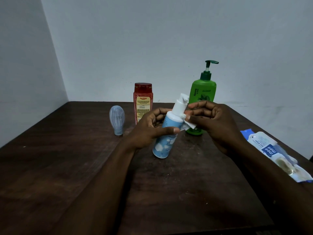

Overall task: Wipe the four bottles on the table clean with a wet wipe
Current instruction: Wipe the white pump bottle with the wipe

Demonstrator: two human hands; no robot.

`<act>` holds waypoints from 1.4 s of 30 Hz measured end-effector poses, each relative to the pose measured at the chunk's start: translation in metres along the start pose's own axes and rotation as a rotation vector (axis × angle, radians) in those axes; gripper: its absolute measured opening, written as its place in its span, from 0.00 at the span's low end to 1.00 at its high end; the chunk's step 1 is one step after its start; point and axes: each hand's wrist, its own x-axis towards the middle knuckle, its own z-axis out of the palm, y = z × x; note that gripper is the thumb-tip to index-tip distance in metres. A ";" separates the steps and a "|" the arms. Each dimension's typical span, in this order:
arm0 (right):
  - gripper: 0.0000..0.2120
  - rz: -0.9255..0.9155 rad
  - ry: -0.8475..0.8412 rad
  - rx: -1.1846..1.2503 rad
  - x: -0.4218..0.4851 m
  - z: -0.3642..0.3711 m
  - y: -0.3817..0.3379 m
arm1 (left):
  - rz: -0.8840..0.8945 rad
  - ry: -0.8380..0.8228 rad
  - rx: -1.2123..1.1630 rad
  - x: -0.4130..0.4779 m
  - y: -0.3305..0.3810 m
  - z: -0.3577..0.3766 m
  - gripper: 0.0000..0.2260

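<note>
My left hand (149,128) grips a light blue bottle (163,145) with a white pump top, tilted above the middle of the table. My right hand (215,122) pinches a white wet wipe (189,123) against the bottle's white neck. A red bottle (143,100) with a yellow label stands behind my left hand. Behind my right hand stands a green pump bottle (202,92), its lower part hidden. A small grey-blue squeeze bottle (117,121) stands cap-down at the left.
A blue and white wet wipe pack (272,151) lies near the right edge of the dark wooden table (67,167). Pale walls close the table in at the back and left.
</note>
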 end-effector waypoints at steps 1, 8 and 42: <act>0.13 0.004 -0.002 0.005 0.000 -0.001 0.001 | -0.009 -0.012 -0.016 0.000 0.000 0.000 0.29; 0.12 0.020 -0.022 0.061 0.002 -0.003 0.004 | -0.071 -0.089 -0.080 0.001 -0.001 0.000 0.24; 0.06 -0.600 0.350 -0.537 0.004 0.017 -0.006 | -0.054 -0.069 -0.041 -0.004 0.009 0.016 0.22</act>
